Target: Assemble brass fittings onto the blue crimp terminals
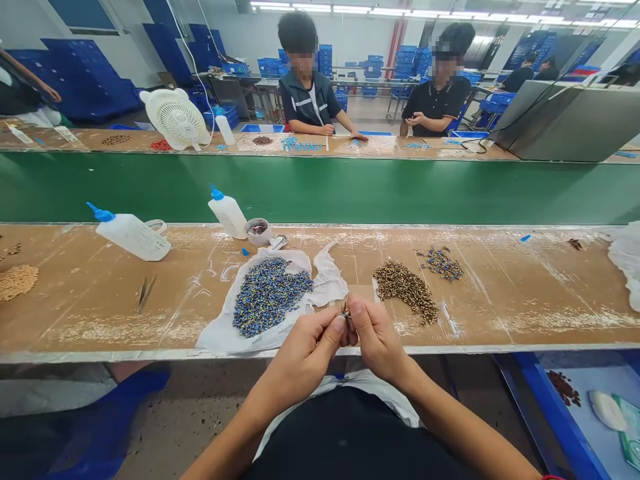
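My left hand (316,340) and my right hand (376,333) meet over the near edge of the workbench, thumbs and fingertips pinched together. Between the fingertips is a tiny part with blue and yellow on it (346,312), mostly covered by the fingers. Left of the hands, a heap of small blue-and-yellow parts (270,293) lies on a crumpled white sheet (220,333). To the right is a pile of small brown-and-gold parts (406,291). Beyond that pile sits a smaller cluster of blue-and-yellow parts (442,263).
Two white squeeze bottles (135,235) with blue tips and a tape roll (258,231) stand farther back. Tweezers (145,294) lie on the left. A green belt (310,190) runs behind the bench, with two people seated across it. A blue tray (565,420) is low at right.
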Tool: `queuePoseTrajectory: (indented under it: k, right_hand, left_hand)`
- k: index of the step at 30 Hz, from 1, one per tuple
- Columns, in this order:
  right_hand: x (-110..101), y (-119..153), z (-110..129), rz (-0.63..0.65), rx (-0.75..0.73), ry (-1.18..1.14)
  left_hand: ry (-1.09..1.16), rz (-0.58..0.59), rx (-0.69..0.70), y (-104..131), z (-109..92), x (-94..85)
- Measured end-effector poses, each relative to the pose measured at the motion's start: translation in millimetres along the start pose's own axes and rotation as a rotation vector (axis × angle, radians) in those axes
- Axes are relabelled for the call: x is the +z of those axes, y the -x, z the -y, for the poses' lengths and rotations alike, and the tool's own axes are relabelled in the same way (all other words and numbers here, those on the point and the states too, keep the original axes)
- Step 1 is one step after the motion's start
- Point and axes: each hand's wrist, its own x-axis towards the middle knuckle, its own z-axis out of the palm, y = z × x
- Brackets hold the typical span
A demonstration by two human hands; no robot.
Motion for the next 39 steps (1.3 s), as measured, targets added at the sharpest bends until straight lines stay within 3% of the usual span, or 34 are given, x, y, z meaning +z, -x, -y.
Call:
queuePoseTrajectory:
  k: [6,13,22,25,29,32,39]
  right_hand:
    - [-8,4,4,0.079,-0.114,0.241]
    - [-14,14,-2,0.128,-0.184,0.301]
    - [-27,18,4,0.174,-0.142,0.351]
    - [-28,11,13,0.197,-0.049,0.194]
    - [-28,4,18,0.19,0.174,-0.162]
    - [-26,0,17,0.19,0.249,-0.359]
    - [-11,-5,13,0.116,0.416,-0.743]
  left_hand:
    - [-0.083,0.022,0.01,-2,7,5.0]
    - [-0.186,0.07,0.004,6,2,7.9]
    - [-0.128,0.025,-0.003,4,5,23.5]
    - [0.084,0.032,-0.042,-1,2,20.8]
    - [0.633,0.113,-0.21,-4,2,16.7]
    - [0.955,0.135,-0.292,-5,3,14.3]
    - [1.277,0.198,-0.389,-6,4,4.0]
